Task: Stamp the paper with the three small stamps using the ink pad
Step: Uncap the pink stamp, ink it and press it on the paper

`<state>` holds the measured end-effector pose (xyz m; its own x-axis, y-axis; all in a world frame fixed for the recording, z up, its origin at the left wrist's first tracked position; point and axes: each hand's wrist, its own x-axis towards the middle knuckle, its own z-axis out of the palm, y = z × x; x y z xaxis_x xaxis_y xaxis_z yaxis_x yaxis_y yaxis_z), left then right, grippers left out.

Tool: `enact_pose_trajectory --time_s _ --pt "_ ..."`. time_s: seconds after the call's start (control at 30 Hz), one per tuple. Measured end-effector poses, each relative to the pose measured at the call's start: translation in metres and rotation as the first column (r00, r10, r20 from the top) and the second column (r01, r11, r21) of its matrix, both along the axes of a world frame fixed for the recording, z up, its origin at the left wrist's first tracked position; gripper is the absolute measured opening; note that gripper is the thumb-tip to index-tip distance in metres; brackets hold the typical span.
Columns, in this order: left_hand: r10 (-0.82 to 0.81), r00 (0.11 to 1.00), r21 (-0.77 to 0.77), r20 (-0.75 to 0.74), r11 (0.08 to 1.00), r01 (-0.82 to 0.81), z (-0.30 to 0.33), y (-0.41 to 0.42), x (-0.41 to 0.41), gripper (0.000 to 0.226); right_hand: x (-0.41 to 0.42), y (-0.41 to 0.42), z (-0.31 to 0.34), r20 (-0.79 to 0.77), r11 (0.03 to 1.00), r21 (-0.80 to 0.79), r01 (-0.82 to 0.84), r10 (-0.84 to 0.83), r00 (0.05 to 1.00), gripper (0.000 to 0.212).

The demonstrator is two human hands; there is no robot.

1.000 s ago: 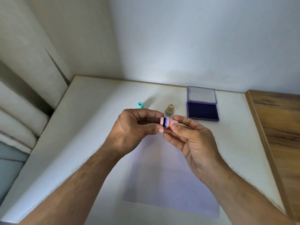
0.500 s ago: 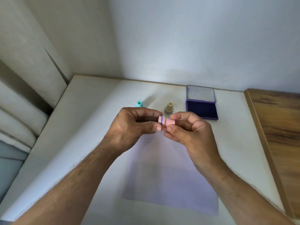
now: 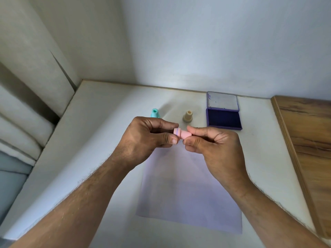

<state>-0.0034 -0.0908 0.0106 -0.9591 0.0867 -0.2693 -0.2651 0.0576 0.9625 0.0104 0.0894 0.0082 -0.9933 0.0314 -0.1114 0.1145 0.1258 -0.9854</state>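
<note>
— Hands?
— Left hand (image 3: 143, 138) and right hand (image 3: 213, 145): pink stamp (image 3: 181, 133) pinched between both, held above the paper (image 3: 188, 190).
— Surface (image 3: 100, 126)?
— Teal stamp (image 3: 155, 113) and beige stamp (image 3: 187, 116) stood upright; opened ink pad (image 3: 223, 119) placed just right.

your left hand (image 3: 143, 140): bare, no glove, ring or watch | your right hand (image 3: 215, 149): bare likewise | your forearms: sleeveless to the frame edge, fine hair showing | nails: short, unpainted
</note>
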Motion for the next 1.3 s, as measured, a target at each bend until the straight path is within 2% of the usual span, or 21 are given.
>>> enact_pose_trajectory --time_s 0.33,0.47,0.6,0.73,0.8,0.87,0.97,1.03,1.1,1.2,1.3 --pt "0.013 0.998 -0.005 -0.062 1.000 -0.014 -0.001 -0.001 0.001 0.031 -0.002 -0.002 0.002 0.158 0.979 -0.203 0.023 0.010 0.987 0.014" --pt "0.004 0.995 -0.021 -0.103 1.000 -0.006 -0.001 -0.003 0.001 0.032 -0.001 -0.004 0.002 0.257 0.958 -0.277 0.070 0.004 0.966 0.014" --pt "-0.031 0.990 -0.057 -0.140 0.998 0.024 0.003 -0.006 0.001 0.034 0.000 -0.009 0.002 0.357 0.901 -0.414 0.132 0.027 0.934 0.017" --pt "0.001 0.993 -0.129 -0.115 0.992 -0.016 0.013 -0.009 -0.001 0.049 0.002 -0.013 0.006 0.399 0.817 -0.547 0.184 0.061 0.915 0.016" --pt "0.070 0.991 -0.132 -0.115 0.988 -0.085 0.018 -0.012 -0.001 0.044 0.002 -0.013 0.009 0.402 0.790 -0.571 0.223 0.032 0.915 0.016" --pt "0.153 0.978 -0.142 -0.143 0.975 -0.173 0.019 -0.015 -0.002 0.029 0.000 -0.011 0.012 0.393 0.779 -0.572 0.257 -0.014 0.919 0.019" --pt "0.275 0.939 -0.170 -0.204 0.935 -0.311 0.016 -0.018 -0.005 0.013 -0.008 -0.010 0.015 0.310 0.860 -0.449 0.241 -0.103 0.945 0.018" --pt "0.336 0.917 -0.188 -0.214 0.907 -0.376 0.013 -0.019 -0.006 0.014 -0.017 -0.010 0.017 0.193 0.951 -0.233 0.204 -0.160 0.968 0.017" --pt "0.363 0.904 -0.209 -0.226 0.889 -0.408 0.011 -0.020 -0.007 0.016 -0.026 -0.014 0.017 0.069 0.985 0.007 0.170 -0.170 0.983 0.019" --pt "0.356 0.901 -0.237 -0.246 0.880 -0.412 0.005 -0.020 -0.010 0.020 -0.037 -0.026 0.009 -0.063 0.952 0.273 0.139 -0.127 0.990 0.020" --pt "0.351 0.900 -0.286 -0.257 0.862 -0.418 0.000 -0.018 -0.012 0.022 -0.048 -0.039 -0.004 -0.184 0.866 0.486 0.116 -0.028 0.983 0.019"
